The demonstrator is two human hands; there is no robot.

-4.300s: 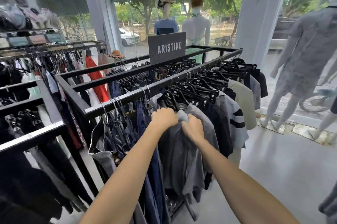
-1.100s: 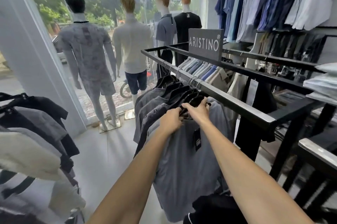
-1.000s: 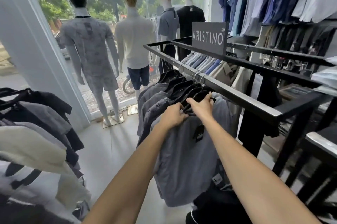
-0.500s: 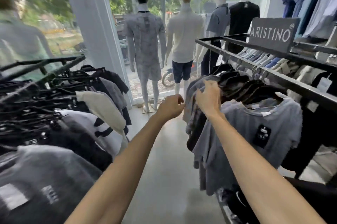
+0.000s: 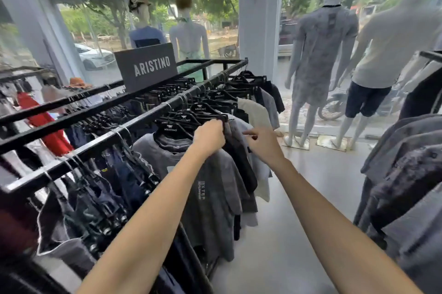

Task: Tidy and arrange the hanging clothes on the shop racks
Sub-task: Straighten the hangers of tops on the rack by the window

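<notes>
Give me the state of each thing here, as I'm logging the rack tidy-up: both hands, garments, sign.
dark garment: hanging, gripped at its top.
left hand: grips dark garment.
right hand: fingers curled, hold unclear.
grey T-shirt: hanging on its hanger.
sign: upright on rack.
</notes>
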